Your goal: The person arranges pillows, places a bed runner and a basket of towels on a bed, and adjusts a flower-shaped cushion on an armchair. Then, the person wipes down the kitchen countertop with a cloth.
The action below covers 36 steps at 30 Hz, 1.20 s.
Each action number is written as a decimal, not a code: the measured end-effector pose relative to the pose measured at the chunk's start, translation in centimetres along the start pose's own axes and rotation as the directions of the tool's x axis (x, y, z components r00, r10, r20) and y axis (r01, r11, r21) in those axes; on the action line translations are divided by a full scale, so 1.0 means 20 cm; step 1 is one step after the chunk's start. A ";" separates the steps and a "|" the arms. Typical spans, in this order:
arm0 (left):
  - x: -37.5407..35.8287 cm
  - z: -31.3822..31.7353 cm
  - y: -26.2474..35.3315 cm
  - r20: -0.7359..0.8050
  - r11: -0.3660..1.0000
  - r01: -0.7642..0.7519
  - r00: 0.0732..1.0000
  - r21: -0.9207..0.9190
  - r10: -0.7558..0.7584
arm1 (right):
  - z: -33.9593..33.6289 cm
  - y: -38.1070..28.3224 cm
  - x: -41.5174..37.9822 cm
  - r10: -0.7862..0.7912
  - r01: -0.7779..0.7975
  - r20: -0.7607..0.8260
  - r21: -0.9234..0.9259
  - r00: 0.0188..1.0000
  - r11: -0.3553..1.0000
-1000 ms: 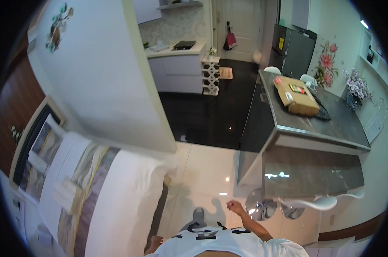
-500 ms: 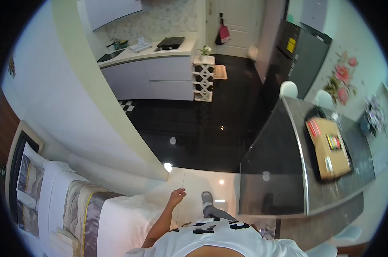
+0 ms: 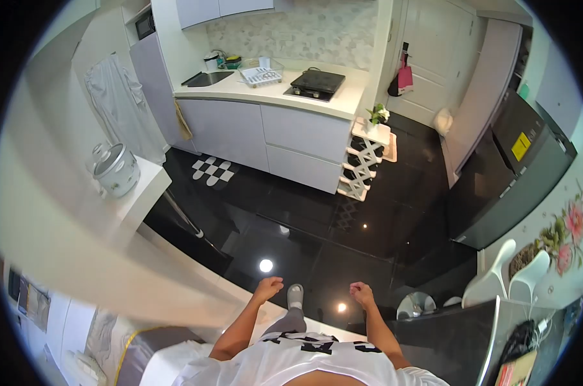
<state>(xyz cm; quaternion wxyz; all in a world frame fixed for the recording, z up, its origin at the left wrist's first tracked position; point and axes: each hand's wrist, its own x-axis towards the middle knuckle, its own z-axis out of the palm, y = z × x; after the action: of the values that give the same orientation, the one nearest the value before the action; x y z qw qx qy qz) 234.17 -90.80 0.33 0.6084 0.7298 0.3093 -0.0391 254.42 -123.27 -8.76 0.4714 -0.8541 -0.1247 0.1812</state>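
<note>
My left hand (image 3: pixel 267 289) hangs in front of my body over the dark glossy floor (image 3: pixel 291 244), its fingers loosely curled with nothing visible in them. On the other side, my right hand (image 3: pixel 362 294) is also loosely curled and holds nothing that I can see. Both hands are apart from any object. Between them a foot in a grey slipper (image 3: pixel 295 296) steps onto the floor. Nearest on the right is the dark bar table (image 3: pixel 446 334), with part of a cardboard box (image 3: pixel 518 372) at its near end.
Ahead runs a kitchen counter (image 3: pixel 330 106) with a sink (image 3: pixel 208 79), a dish rack (image 3: pixel 261 76) and a black cooktop (image 3: pixel 314 83). A white lattice shelf (image 3: pixel 362 161) stands at its end. A rice cooker (image 3: pixel 116 168) sits on a ledge at left. The fridge (image 3: pixel 510 167) and white chairs (image 3: pixel 529 273) are right.
I have moved forward past the wall edge toward the kitchen. My right hand has come into view. The bar table and box have shifted to the lower right, and the rice cooker now shows.
</note>
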 end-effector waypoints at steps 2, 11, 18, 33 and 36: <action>0.29 -0.13 0.12 -0.014 0.995 -0.079 0.997 -0.067 0.078 | 0.07 -0.30 0.21 -0.031 0.011 0.171 0.112 0.985 0.994; 1.44 -0.71 0.95 -0.214 0.941 -0.279 0.947 -0.191 0.237 | 0.17 -0.93 1.26 0.160 -0.205 0.360 0.088 0.919 0.975; 2.26 -1.31 1.13 -0.288 0.903 -0.307 0.932 -0.300 0.221 | 0.22 -1.48 2.47 0.140 -0.197 0.274 0.192 0.951 0.961; 3.20 -2.79 1.49 -0.511 0.904 -0.292 0.854 -0.311 0.100 | 1.44 -3.58 4.40 -0.646 0.611 0.045 0.282 0.762 0.740; 3.47 -3.14 1.51 -0.496 0.918 -0.300 0.857 -0.260 0.140 | 1.44 -3.80 4.68 -0.538 0.597 -0.345 0.087 0.769 0.797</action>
<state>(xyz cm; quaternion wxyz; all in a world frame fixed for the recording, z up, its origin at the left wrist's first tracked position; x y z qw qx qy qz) 285.15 -7.65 12.52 0.6288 0.6368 0.3620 0.2608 323.49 -25.59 23.68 0.5972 -0.7437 -0.2860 -0.0925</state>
